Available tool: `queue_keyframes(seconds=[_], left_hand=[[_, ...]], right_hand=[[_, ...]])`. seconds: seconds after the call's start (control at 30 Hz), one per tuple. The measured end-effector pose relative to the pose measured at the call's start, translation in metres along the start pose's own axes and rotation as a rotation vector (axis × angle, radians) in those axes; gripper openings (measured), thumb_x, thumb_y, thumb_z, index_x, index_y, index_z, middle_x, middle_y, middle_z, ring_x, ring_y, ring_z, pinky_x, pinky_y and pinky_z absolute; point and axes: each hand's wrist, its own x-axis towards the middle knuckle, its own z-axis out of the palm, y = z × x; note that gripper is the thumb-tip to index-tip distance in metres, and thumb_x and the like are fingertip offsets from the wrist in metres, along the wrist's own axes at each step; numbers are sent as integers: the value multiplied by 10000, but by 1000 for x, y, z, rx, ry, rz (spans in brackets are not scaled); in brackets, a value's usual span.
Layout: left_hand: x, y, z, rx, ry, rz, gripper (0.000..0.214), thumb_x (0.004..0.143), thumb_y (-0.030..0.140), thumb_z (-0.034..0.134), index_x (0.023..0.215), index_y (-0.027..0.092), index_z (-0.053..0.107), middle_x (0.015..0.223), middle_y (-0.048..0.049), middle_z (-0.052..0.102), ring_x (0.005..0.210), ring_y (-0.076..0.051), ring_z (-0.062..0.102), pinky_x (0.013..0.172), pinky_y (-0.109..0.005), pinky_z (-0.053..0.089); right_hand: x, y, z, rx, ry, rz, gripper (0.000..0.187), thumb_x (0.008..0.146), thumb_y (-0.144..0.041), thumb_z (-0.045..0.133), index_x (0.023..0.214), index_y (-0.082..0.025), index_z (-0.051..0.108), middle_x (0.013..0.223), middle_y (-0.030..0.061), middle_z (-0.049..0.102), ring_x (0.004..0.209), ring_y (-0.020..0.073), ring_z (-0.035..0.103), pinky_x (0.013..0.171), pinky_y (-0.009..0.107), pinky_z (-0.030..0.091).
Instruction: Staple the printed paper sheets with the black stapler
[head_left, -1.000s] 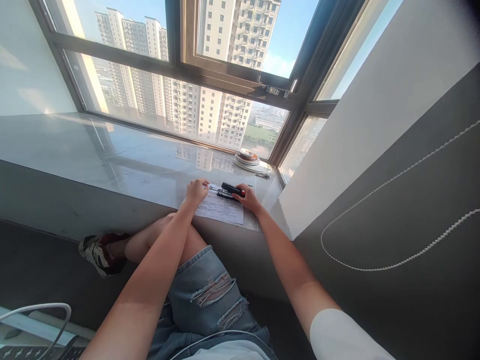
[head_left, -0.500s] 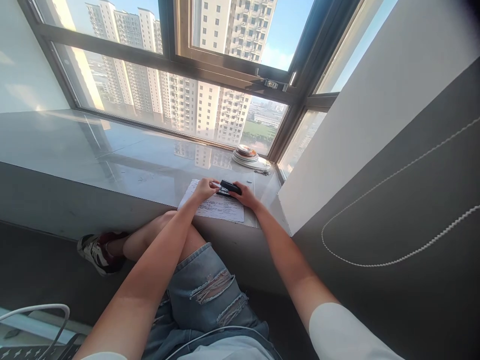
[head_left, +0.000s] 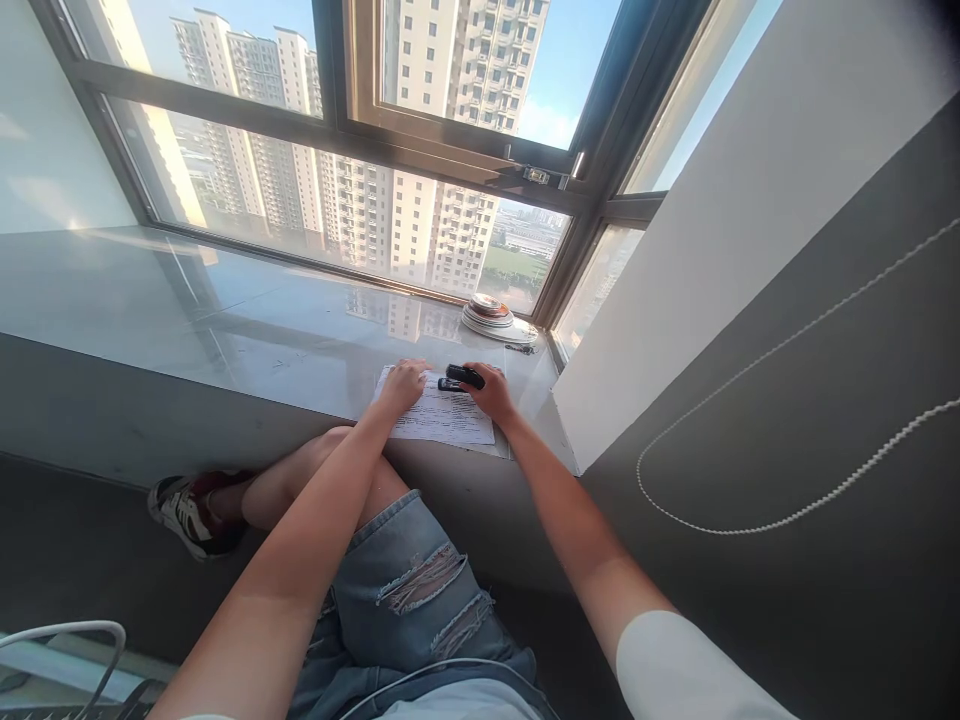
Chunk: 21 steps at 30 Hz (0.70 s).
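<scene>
A black stapler (head_left: 466,377) sits in my right hand (head_left: 491,391), whose fingers wrap around it from the right. The stapler's upper arm is raised a little from its base, above printed paper (head_left: 442,422) on the sill. Resting on the left part of the sheet is my left hand (head_left: 406,384), its fingers stretched out and nothing seen in them. A small gap separates those fingers from the stapler. Whether there is more than one sheet, I cannot tell.
The glossy window sill (head_left: 300,345) runs along the window. A stack of round plate-like things (head_left: 491,317) stands in its corner, with a small dark item (head_left: 520,349) in front. A beaded blind chain (head_left: 720,530) hangs at the right. My knee (head_left: 337,440) touches the sill's front.
My left hand has moved left, away from the stapler, onto the paper. The stapler stays in my right hand and has shifted slightly. The view has tilted a little.
</scene>
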Motion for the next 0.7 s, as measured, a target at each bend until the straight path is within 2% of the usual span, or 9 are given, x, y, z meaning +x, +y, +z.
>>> queue_keyframes(seconds=[0.07, 0.1, 0.17, 0.27, 0.43, 0.53, 0.63, 0.7], left_hand=[[-1, 0, 3, 122, -96, -3, 486, 1079, 304, 466, 1538, 234, 610, 1708, -116, 491, 1624, -326, 382, 1326, -555, 294], [-2, 1, 4, 147, -131, -13, 494, 1093, 326, 441, 1558, 231, 581, 1727, -126, 459, 1637, -334, 355, 1332, -587, 259], [-3, 0, 4, 153, -148, -30, 464, 1103, 312, 397, 1510, 223, 601, 1687, -145, 508, 1608, -333, 400, 1328, -607, 244], [-3, -3, 0, 147, -122, -39, 400, 1089, 241, 367, 1363, 236, 659, 1558, -150, 620, 1493, -316, 530, 1297, -596, 294], [-4, -9, -7, 134, -104, -49, 369, 1056, 195, 406, 1334, 267, 638, 1516, -134, 627, 1428, -312, 576, 1260, -626, 338], [-5, -9, -9, 122, -96, -50, 427, 1050, 185, 409, 1413, 276, 613, 1537, -143, 602, 1443, -318, 555, 1252, -628, 345], [-6, -7, -9, 119, -80, -39, 487, 1041, 170, 408, 1473, 280, 603, 1541, -149, 582, 1464, -327, 527, 1241, -623, 361], [-6, -6, -9, 134, -70, -44, 469, 1035, 175, 428, 1444, 273, 636, 1518, -153, 582, 1468, -334, 517, 1232, -621, 375]], right_hand=[[0, 3, -5, -27, 124, 84, 343, 922, -322, 707, 1256, -247, 719, 1239, 94, 793, 1158, 309, 720, 1076, 454, 505], [0, 5, -9, -46, 171, 133, 345, 925, -309, 690, 1261, -237, 715, 1240, 100, 790, 1154, 308, 715, 1063, 448, 510], [-1, 8, -14, -113, 215, 224, 331, 921, -273, 659, 1243, -225, 718, 1229, 110, 787, 1172, 321, 696, 1063, 455, 499], [-3, 11, -20, -213, 226, 347, 338, 901, -220, 635, 1230, -222, 717, 1235, 121, 784, 1208, 343, 672, 1084, 479, 455], [-6, 12, -23, -291, 241, 519, 382, 866, -165, 634, 1236, -229, 708, 1228, 125, 784, 1224, 355, 656, 1049, 490, 423], [-6, 11, -24, -299, 223, 557, 373, 842, -162, 650, 1203, -235, 710, 1181, 122, 793, 1202, 362, 659, 1033, 501, 410], [-7, 9, -24, -252, 203, 520, 398, 810, -161, 621, 1193, -238, 699, 1184, 113, 789, 1165, 350, 659, 1036, 507, 388], [-7, 7, -23, -213, 192, 477, 445, 775, -138, 576, 1195, -236, 689, 1216, 108, 778, 1173, 338, 650, 1050, 509, 369]])
